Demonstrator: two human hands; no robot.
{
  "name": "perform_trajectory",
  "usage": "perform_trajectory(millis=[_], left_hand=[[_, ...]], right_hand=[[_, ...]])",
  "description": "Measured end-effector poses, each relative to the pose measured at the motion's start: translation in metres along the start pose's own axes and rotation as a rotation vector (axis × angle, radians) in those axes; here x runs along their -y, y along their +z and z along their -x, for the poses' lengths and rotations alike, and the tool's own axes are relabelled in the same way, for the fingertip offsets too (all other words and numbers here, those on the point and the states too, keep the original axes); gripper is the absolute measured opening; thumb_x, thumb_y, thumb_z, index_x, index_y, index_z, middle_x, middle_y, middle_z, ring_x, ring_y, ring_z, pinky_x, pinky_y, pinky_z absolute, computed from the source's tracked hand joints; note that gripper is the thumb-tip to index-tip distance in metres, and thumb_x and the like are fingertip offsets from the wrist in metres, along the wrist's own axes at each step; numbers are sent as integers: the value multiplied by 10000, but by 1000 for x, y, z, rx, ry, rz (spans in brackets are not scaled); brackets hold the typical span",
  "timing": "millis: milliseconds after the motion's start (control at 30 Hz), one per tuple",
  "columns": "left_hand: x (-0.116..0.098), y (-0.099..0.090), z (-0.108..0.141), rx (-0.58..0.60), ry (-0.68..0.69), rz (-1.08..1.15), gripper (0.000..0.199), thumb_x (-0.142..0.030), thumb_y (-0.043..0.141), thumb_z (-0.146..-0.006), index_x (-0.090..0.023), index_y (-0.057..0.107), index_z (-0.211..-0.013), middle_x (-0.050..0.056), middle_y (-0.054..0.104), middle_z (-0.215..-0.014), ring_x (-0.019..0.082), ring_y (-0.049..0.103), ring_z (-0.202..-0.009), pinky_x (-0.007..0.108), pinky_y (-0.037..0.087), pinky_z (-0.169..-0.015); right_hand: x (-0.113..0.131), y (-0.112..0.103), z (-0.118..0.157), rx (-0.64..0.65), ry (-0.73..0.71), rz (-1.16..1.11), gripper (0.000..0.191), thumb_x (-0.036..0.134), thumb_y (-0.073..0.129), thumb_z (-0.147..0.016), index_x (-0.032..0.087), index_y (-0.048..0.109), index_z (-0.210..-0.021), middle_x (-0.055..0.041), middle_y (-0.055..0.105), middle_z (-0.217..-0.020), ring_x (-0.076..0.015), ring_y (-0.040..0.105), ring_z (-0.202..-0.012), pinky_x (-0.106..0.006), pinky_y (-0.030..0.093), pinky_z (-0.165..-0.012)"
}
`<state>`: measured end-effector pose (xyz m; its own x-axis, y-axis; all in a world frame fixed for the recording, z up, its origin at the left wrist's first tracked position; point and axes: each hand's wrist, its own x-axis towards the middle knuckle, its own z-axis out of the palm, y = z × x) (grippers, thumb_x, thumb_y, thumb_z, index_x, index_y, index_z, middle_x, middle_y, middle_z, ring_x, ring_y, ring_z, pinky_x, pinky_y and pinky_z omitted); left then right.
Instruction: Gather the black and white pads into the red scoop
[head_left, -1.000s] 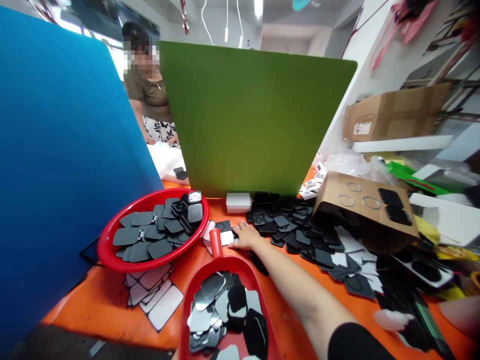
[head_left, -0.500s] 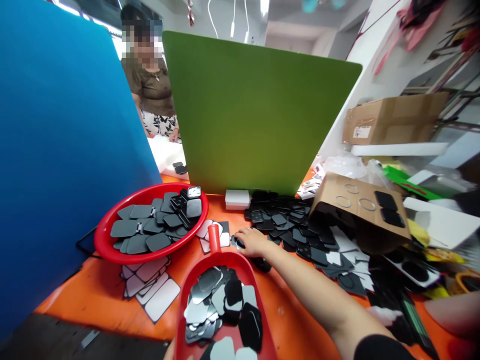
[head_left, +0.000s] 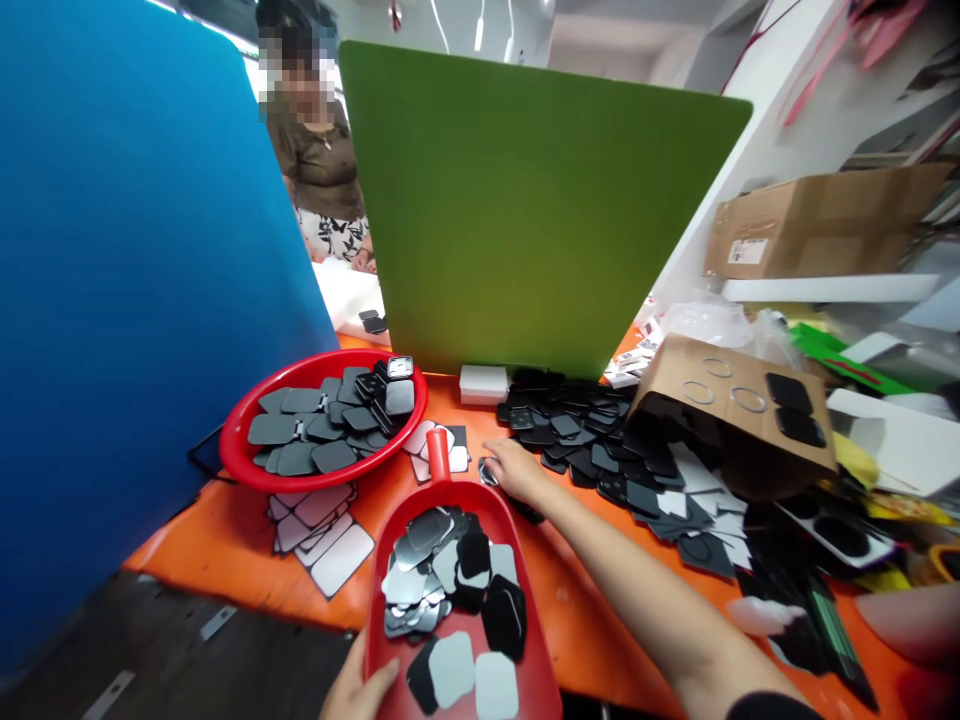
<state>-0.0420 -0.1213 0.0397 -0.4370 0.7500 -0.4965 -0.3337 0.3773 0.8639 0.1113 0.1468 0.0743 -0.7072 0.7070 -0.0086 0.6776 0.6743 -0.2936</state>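
Observation:
My left hand [head_left: 361, 682] grips the near left side of a red scoop [head_left: 540, 640], its thumb over the rim. Dark and silvery rounded plates [head_left: 454, 668] lie in the scoop, whose handle points away from me. Beyond the scoop, my right hand [head_left: 514, 468] reaches over the orange table [head_left: 555, 580], fingers closed at a small ring-like item [head_left: 487, 472]. Black plates [head_left: 577, 430] are heaped right of that hand. A red basin [head_left: 232, 455] full of dark grey plates stands at the left.
White-faced cards [head_left: 341, 560] lie below the basin. Blue [head_left: 150, 250] and green [head_left: 525, 210] panels stand behind. A small white box [head_left: 484, 384] sits by the green one. At the right are an open cardboard box [head_left: 675, 385] and clutter. A person [head_left: 322, 165] stands beyond.
The view has shifted, and more of my left hand shows on the scoop's side. The plates at the scoop's near end are more visible. My right hand stays near the small ring-like item.

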Motion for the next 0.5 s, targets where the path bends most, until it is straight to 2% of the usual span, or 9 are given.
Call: perform_trajectory(millis=[67, 100, 167, 200, 267, 333, 367, 500], left_hand=[[2, 0, 0, 17, 23, 9, 474, -307, 626, -619, -150, 545, -1058, 87, 624, -1084, 291, 542, -1030, 371, 428, -887], [4, -1, 0, 27, 37, 3, 480, -301, 621, -629, -147, 534, -1075, 89, 614, -1101, 285, 535, -1041, 364, 418, -899], [7, -3, -2, 46, 59, -15, 493, -291, 611, -647, -145, 511, -1107, 90, 595, -1132, 275, 522, -1061, 354, 404, -914], [8, -4, -2, 51, 66, -24, 496, -286, 606, -656, -145, 501, -1121, 89, 587, -1145, 271, 516, -1069, 350, 401, -917], [10, -5, -3, 50, 78, -40, 498, -276, 596, -672, -144, 485, -1139, 88, 578, -1158, 263, 507, -1082, 347, 392, -925], [11, -5, -2, 63, 76, -40, 494, -271, 584, -688, -137, 470, -1150, 92, 580, -1154, 260, 508, -1080, 354, 387, -928], [10, -4, -2, 76, 64, -31, 493, -275, 577, -696, -133, 464, -1154, 96, 587, -1144, 261, 517, -1070, 361, 393, -922], [6, -3, -1, 80, 18, -22, 488, -299, 596, -677, -145, 483, -1126, 84, 612, -1106, 268, 537, -1043, 363, 422, -893]], right_hand=[[19, -3, 10, -31, 9, -31, 376, 251, 226, -909, 174, 462, -1192, -93, 507, -1169, -193, 442, -1062, -319, 320, -882], [31, -2, 17, -13, -33, -57, 375, 274, 221, -913, 192, 489, -1162, -77, 534, -1128, -185, 469, -1023, -304, 335, -863], [56, 3, 29, 66, -189, -118, 344, 364, 291, -896, 239, 520, -1121, -42, 558, -1090, -183, 490, -996, -293, 353, -847], [68, 7, 34, 105, -268, -135, 368, 438, 356, -862, 254, 500, -1146, -42, 532, -1137, -202, 469, -1037, -309, 352, -861], [87, 17, 39, 160, -369, -141, 602, 591, 476, -733, 266, 412, -1236, -67, 420, -1271, -269, 374, -1147, -376, 332, -901], [97, 26, 39, 192, -379, -132, 792, 672, 532, -618, 267, 358, -1275, -89, 349, -1321, -317, 319, -1182, -431, 328, -906], [99, 28, 37, 205, -359, -129, 804, 679, 541, -600, 266, 369, -1269, -94, 363, -1308, -322, 337, -1167, -439, 340, -894], [99, 30, 27, 205, -289, -124, 655, 663, 495, -657, 268, 478, -1180, -80, 469, -1190, -286, 458, -1046, -395, 410, -819]])
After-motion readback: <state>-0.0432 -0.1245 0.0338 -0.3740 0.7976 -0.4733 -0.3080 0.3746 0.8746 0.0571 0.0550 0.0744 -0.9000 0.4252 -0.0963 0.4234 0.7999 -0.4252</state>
